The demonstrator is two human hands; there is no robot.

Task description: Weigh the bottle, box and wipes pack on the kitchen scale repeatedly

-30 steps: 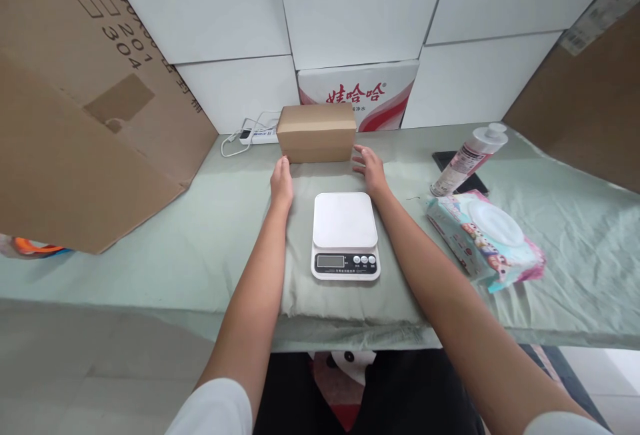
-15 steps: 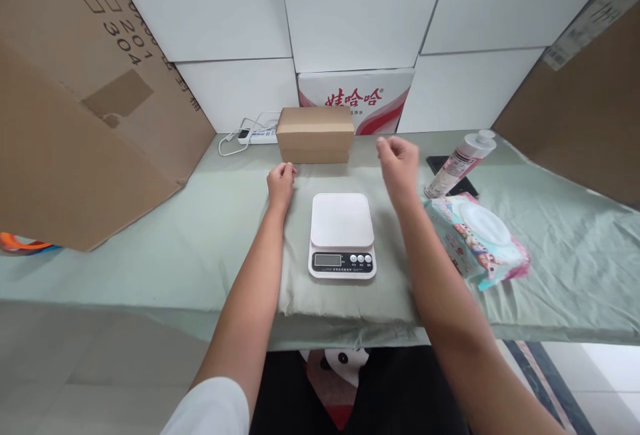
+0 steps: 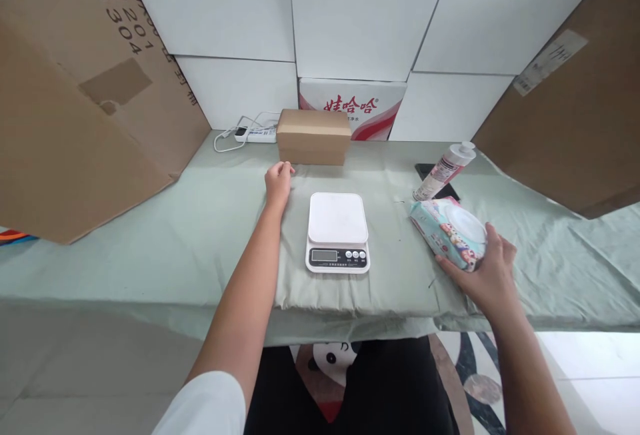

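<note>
On the right, my right hand (image 3: 493, 272) grips the near end of a pack of wet wipes (image 3: 443, 228), thumb along the side facing me and fingers over the far side. The pack is pale blue with a white lid and cartoon print, and lies on the table. My left hand (image 3: 279, 182) rests loosely curled on the cloth, just in front of a small cardboard box (image 3: 315, 142); nothing shows in its fingers. Between my arms sits a white digital kitchen scale (image 3: 338, 232), its platform bare and its display blank.
Behind the wipes, a white bottle (image 3: 445, 172) leans beside a flat black object (image 3: 447, 192). A power strip (image 3: 263, 135) with a white cable lies at the back left. Large cardboard panels (image 3: 135, 135) flank the green-clothed table (image 3: 200, 242). White boxes (image 3: 370, 15) stand behind.
My right hand has moved from above the table right of the scale, rightward and toward me, and has taken hold of the wipes pack. My left hand stays in place. The view has shifted slightly.
</note>
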